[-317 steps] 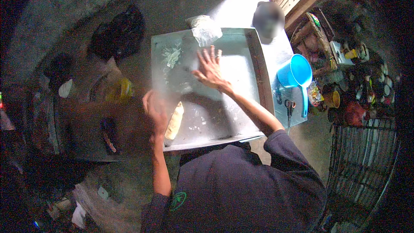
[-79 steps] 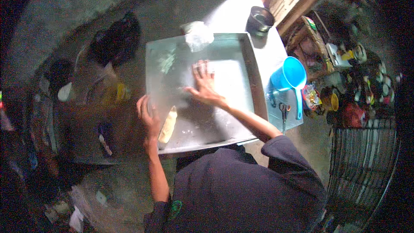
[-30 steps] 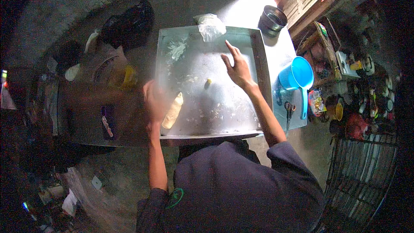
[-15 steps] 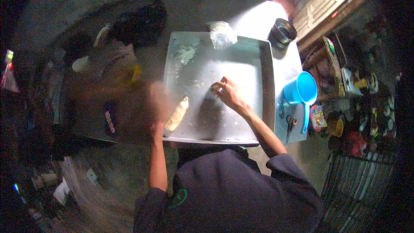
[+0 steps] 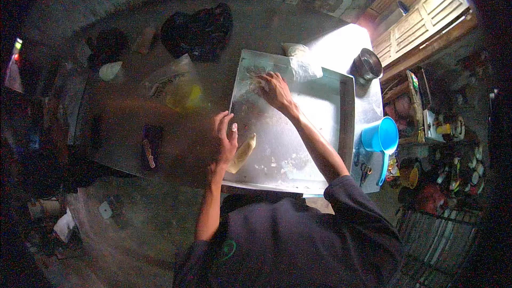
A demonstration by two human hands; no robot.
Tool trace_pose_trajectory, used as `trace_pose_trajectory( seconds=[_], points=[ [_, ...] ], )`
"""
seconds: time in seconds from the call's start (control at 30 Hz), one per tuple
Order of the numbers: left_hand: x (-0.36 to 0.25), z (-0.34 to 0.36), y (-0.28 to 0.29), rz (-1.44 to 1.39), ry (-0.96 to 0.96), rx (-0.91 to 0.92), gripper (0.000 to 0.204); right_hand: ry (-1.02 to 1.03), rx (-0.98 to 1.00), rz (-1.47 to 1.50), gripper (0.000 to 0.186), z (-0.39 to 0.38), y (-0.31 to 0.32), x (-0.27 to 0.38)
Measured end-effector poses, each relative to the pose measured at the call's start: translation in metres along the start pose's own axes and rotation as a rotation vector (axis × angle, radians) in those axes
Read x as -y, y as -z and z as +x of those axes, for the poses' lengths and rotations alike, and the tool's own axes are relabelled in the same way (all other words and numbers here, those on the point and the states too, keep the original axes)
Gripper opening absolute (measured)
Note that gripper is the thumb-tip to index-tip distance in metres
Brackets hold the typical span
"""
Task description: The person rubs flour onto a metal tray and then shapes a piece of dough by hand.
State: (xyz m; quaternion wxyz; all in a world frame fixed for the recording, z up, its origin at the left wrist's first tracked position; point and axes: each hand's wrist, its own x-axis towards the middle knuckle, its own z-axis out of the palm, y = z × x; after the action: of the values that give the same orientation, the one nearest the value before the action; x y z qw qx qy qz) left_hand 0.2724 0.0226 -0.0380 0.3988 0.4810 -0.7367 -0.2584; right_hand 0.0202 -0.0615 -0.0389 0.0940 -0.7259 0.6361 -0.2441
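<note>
Inside a shallow metal tray (image 5: pixel 292 186), a pale tapered roll of dough (image 5: pixel 243 154) lies near the left side. My left hand (image 5: pixel 226 141) is beside the dough, over the tray's left edge, its fingers apart and white powder on a fingertip; it holds nothing. In the tray's far left corner is a patch of white flour (image 5: pixel 246 77). Over that patch, my right hand (image 5: pixel 276 92) has its fingers bent down and bunched in the flour. Its fingertips are partly hidden. Thin flour smears mark the tray floor.
A clear bag of white powder (image 5: pixel 304 63) rests over the tray's far rim. To the right are a black round pan (image 5: pixel 368 64), a blue dipper (image 5: pixel 380 135) and scissors (image 5: pixel 365 173). A black plastic bag (image 5: pixel 197 31), a yellow item (image 5: pixel 184 97) and a purple packet (image 5: pixel 151 146) lie left.
My right hand has gone from the middle of the tray to the flour in the far left corner. My left hand, blurred before, is now still beside the dough. The view has shifted.
</note>
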Motion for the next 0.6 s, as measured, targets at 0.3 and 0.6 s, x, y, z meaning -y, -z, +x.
trace_pose_trajectory(
  seconds=[0.3, 0.6],
  points=[
    [-0.005, 0.000, 0.013, -0.079, 0.081, 0.010, 0.029, -0.215, -0.015, 0.162, 0.060, -0.023, -0.004, 0.008],
    [-0.001, 0.001, 0.016, -0.022, 0.042, 0.037, 0.030, -0.160, -0.140, 0.051, 0.046, 0.013, -0.021, 0.016]
  ],
)
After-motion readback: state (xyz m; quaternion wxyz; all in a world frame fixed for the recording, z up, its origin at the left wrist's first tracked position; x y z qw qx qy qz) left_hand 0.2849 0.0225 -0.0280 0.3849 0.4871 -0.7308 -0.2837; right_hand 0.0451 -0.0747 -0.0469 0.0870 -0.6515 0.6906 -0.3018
